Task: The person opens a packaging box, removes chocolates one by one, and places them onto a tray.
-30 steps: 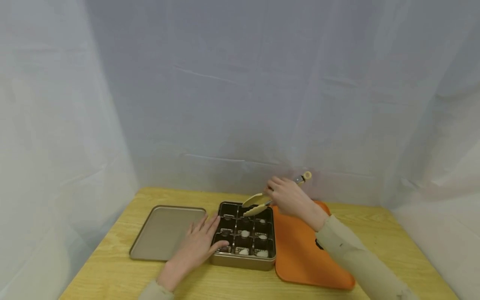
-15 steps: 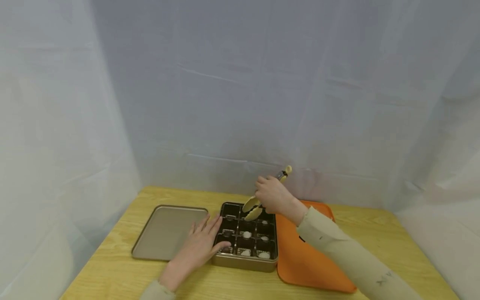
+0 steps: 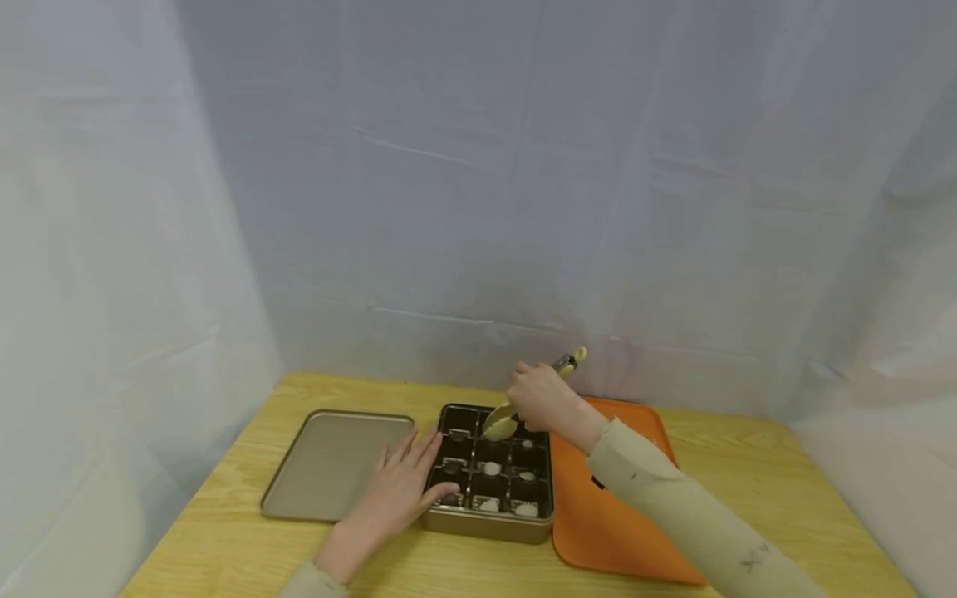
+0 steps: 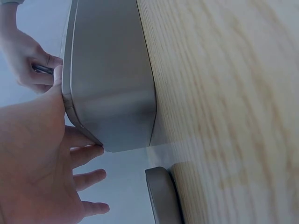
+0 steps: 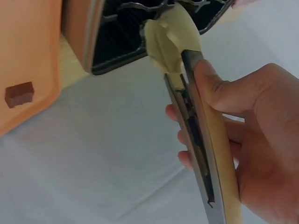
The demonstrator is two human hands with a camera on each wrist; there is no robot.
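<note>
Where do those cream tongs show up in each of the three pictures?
Head view: tongs right of centre, tips over the box's back row, held by the right hand.
Left wrist view: only a dark sliver of them, upper left.
Right wrist view: large, at centre.
Shared landmark: the compartment box.
</note>
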